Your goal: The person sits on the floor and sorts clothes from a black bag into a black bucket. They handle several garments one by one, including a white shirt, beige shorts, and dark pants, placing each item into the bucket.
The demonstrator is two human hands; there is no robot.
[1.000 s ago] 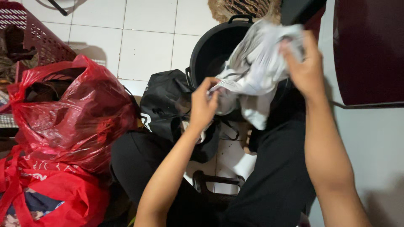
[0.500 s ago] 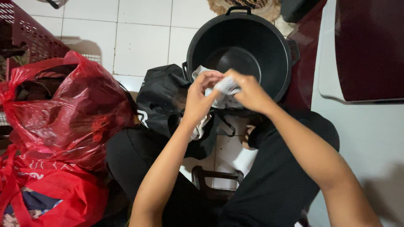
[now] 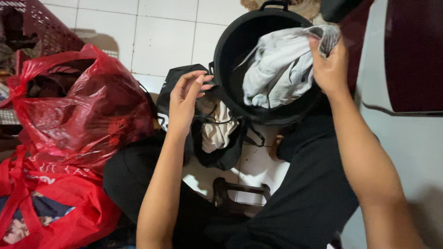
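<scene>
My right hand (image 3: 328,65) grips a crumpled white-and-grey cloth (image 3: 277,69) and holds it over the mouth of a black round bucket (image 3: 228,50) on the white tiled floor. The cloth hangs down inside the bucket. My left hand (image 3: 184,99) is empty, fingers spread, hovering just left of the bucket's rim, above a black bag (image 3: 221,152) that has a pale cloth (image 3: 217,131) showing inside it. My legs in dark trousers frame the bag.
A red plastic bag (image 3: 83,110) stuffed with clothes sits at the left, above a red tote bag (image 3: 55,207). A dark red crate (image 3: 44,27) stands at the top left. A dark maroon panel (image 3: 413,50) is at the right.
My hands, which were together on the cloth in front of the bucket, have parted. The right hand lifted the cloth up over the bucket; the left hand let go and drew back left.
</scene>
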